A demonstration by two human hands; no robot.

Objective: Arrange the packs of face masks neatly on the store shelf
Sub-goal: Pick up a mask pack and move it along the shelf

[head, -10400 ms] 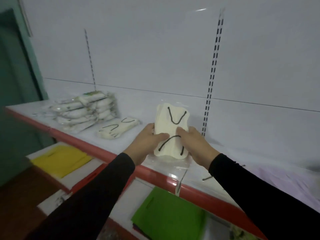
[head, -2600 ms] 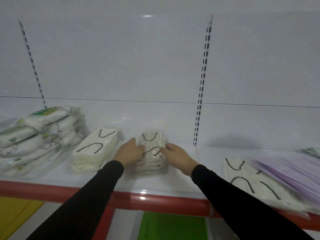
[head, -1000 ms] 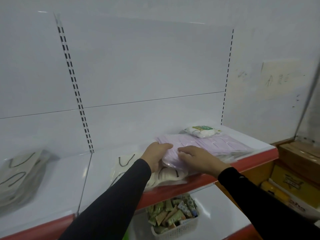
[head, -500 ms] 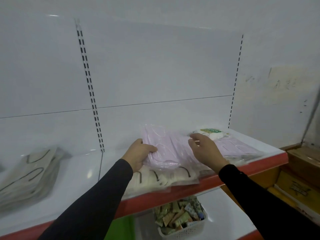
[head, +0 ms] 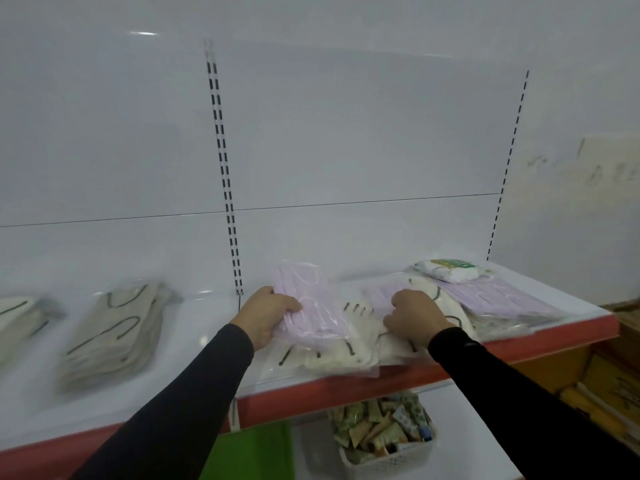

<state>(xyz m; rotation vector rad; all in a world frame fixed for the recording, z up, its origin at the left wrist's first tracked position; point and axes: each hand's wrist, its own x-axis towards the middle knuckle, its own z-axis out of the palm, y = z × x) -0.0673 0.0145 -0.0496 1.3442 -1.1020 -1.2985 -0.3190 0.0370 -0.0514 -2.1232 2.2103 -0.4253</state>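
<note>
Shelf point(head: 194, 327): left hand point(head: 266, 315) apparently gripping pink pack point(head: 308, 306)

packs of face masks spread along the shelf point(head: 207, 344)

taking the upright slotted rail point(head: 227, 188) as landmark: two stacks of packs point(head: 114, 334) lie left of it; right of it a held pack point(head: 308, 303) lies on a heap of packs point(head: 332, 355), further right more flat packs point(head: 498, 299) with a small packet point(head: 446, 270) on top. a basket point(head: 384, 431) sits below the shelf.

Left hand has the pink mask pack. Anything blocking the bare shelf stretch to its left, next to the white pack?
Nothing visible. The left hand grips the pink mask pack over loose white packs. The shelf between it and the white pack is bare.
</note>
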